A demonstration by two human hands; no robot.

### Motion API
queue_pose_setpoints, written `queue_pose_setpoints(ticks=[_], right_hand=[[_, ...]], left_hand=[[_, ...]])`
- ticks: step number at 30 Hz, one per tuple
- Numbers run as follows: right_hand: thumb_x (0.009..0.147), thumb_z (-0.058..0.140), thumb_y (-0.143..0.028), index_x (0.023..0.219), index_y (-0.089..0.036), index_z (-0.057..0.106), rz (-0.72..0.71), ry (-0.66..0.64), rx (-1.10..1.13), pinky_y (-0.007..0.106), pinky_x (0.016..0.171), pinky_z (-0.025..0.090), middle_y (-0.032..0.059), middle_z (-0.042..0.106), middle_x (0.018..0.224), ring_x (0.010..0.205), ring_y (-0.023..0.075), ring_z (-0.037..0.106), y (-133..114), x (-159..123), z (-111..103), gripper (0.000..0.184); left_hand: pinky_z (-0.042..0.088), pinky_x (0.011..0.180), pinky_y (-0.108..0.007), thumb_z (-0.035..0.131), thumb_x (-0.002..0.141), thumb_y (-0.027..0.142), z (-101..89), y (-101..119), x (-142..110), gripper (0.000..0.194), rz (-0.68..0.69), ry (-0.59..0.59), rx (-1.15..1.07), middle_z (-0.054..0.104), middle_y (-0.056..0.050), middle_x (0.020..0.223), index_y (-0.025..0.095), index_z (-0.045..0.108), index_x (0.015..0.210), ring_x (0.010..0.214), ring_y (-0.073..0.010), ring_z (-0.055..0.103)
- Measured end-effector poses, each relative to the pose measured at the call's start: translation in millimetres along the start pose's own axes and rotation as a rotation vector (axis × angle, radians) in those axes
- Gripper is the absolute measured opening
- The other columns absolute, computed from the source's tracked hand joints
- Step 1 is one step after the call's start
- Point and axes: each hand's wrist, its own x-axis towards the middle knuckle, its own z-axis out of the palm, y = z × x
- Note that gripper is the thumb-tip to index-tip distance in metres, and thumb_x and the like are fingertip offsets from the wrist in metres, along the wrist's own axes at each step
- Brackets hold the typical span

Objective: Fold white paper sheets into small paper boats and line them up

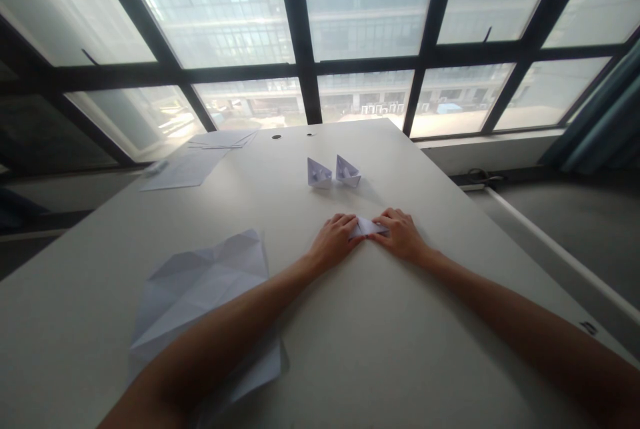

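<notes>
Between my two hands, a small piece of folded white paper (367,226) rests on the white table (390,335). My left hand (336,237) grips its left end, thumb low and fingers over the top. At the right end, my right hand (400,234) pinches the paper in the same way. Both thumbs point inward and come close together at the near edge. Parts of the paper are covered by my fingers. Just beyond stand two folded paper boats, a left one (319,175) and a right one (348,173), side by side.
A large creased paper sheet (200,282) lies at the near left, partly beneath my left forearm. Flat white sheets (187,169) lie at the far left. A round hole (276,137) sits near the table's back edge. Windows (370,2) rise behind, and a blue curtain (600,115) hangs right.
</notes>
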Motion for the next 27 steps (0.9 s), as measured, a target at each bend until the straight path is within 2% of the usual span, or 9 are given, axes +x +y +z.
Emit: queue_pose_setpoints(ticks=[9, 16, 22, 27], right_hand=[[0.085, 0.071, -0.042, 0.104, -0.022, 0.071, 0.01, 0.036, 0.063, 0.036, 0.087, 0.037, 0.0074, 0.067, 0.101, 0.099, 0.0249, 0.058, 2.4, 1.5, 3.3, 0.027], [0.083, 0.071, -0.026, 0.104, -0.019, 0.069, -0.037, 0.085, 0.2, 0.037, 0.088, 0.043, 0.0079, 0.071, 0.1, 0.096, 0.025, 0.062, 4.4, 1.8, 6.0, 0.022], [0.083, 0.067, -0.021, 0.108, -0.017, 0.068, -0.065, 0.17, 0.331, 0.039, 0.09, 0.048, 0.0108, 0.072, 0.106, 0.098, 0.0263, 0.065, 4.6, 1.9, 7.9, 0.025], [0.086, 0.063, -0.019, 0.112, -0.018, 0.067, -0.106, 0.235, 0.373, 0.039, 0.091, 0.05, 0.0101, 0.071, 0.107, 0.099, 0.0255, 0.065, 1.9, 1.5, 6.8, 0.027]], left_hand=[[0.044, 0.095, -0.035, 0.054, 0.098, 0.041, -1.0, -1.1, 3.2, 0.025, 0.005, 0.0, -0.045, 0.067, -0.006, 0.121, 0.021, 0.064, 0.111, 0.103, -0.0233, 0.058], [0.044, 0.094, -0.033, 0.053, 0.099, 0.038, 1.8, -4.2, 3.8, 0.027, -0.051, 0.055, -0.133, 0.072, -0.005, 0.111, 0.022, 0.066, 0.116, 0.1, -0.0226, 0.06], [0.049, 0.088, -0.032, 0.054, 0.099, 0.039, 4.6, -6.7, 4.1, 0.03, -0.118, 0.097, -0.201, 0.074, -0.006, 0.1, 0.021, 0.068, 0.117, 0.094, -0.0212, 0.064], [0.052, 0.085, -0.029, 0.055, 0.098, 0.032, 6.0, -7.0, 3.1, 0.027, -0.147, 0.134, -0.308, 0.074, -0.005, 0.107, 0.022, 0.067, 0.12, 0.087, -0.0174, 0.069]])
